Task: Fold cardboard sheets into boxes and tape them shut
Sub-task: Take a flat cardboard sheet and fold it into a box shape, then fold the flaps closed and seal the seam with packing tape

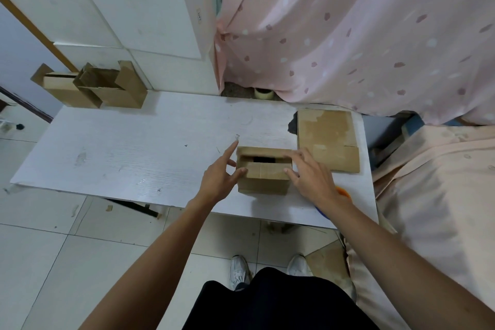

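A pink spotted curtain (348, 35) hangs behind a white tabletop (134, 158) that stands on a pale tiled floor (53, 249), with large white blocks (128, 8) stacked at the back left. A flat cardboard sheet (328, 139) lies at the tabletop's right end. Several open folded boxes (93, 88) stand at the far left corner.

The small cardboard box (263, 171) sits near the front edge, between the two hands, its top flaps partly closed over a dark gap. The left hand (218, 177) is at its left side, fingers loosely spread, index straight, thumb touching the box. The right hand (310, 177) lies flat on its right edge, fingers straight. A tape roll (263, 93) sits below the curtain.
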